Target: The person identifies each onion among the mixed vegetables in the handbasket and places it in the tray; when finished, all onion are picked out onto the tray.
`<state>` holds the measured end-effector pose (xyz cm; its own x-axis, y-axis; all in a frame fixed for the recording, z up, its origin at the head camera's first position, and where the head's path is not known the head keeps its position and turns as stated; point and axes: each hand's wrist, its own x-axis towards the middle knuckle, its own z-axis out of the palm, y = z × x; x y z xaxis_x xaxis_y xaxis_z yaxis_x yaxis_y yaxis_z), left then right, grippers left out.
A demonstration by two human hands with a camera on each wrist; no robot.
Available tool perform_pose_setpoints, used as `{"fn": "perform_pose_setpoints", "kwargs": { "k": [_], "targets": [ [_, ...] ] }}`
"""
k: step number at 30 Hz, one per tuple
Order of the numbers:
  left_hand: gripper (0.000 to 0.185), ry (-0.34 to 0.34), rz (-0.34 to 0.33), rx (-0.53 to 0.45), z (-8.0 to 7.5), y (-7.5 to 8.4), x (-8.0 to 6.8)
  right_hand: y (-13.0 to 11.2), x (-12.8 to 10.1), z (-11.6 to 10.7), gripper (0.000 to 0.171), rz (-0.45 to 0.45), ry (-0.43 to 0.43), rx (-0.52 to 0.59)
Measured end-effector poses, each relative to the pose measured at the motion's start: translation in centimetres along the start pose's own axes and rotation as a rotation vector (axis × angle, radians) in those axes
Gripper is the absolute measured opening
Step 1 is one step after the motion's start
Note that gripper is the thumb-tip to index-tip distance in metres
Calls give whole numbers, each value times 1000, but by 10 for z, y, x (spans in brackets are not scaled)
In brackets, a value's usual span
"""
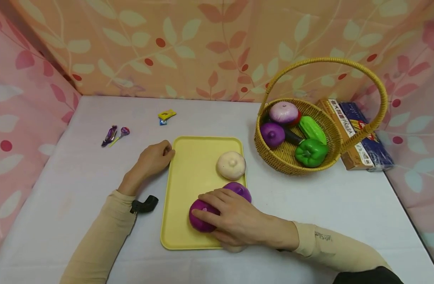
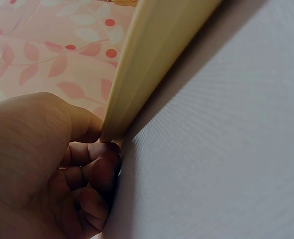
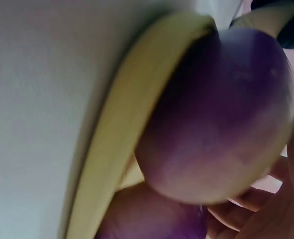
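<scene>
A yellow tray lies in the middle of the white table. On it sit a white toy onion and two purple toy onions. My right hand covers the near purple onion with its fingers curled round it, close to the tray's rim. The second purple onion rests just behind that hand. My left hand is at the tray's far left corner. Its thumb lies on the rim and its fingers curl beneath it.
A wicker basket with a tall handle stands at the right, holding purple onions, a green pepper and a cucumber. Boxes lie beside it. Wrapped sweets lie at the back left. Patterned cloth walls surround the table.
</scene>
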<state>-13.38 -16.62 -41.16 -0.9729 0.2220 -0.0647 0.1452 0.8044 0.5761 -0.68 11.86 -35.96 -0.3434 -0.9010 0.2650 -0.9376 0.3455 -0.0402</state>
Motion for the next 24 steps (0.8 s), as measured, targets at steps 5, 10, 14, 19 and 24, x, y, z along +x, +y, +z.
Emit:
{"fn": "perform_pose_setpoints", "kwargs": {
  "k": [5, 10, 14, 19, 24],
  "targets": [
    [21, -10, -5, -1, 1, 0, 0, -6, -1, 6, 59, 8, -72, 1],
    [22, -18, -13, -3, 2, 0, 0, -7, -2, 8, 58, 12, -99, -15],
    [21, -17, -17, 1, 2, 0, 0, -8, -2, 9, 54, -6, -86, -13],
    [21, -11, -15, 3, 1, 0, 0, -11, -2, 9, 55, -32, -90, -22],
    [21, -7, -11, 6, 1, -1, 0, -12, -1, 10, 60, -30, -104, -27]
  ]
}}
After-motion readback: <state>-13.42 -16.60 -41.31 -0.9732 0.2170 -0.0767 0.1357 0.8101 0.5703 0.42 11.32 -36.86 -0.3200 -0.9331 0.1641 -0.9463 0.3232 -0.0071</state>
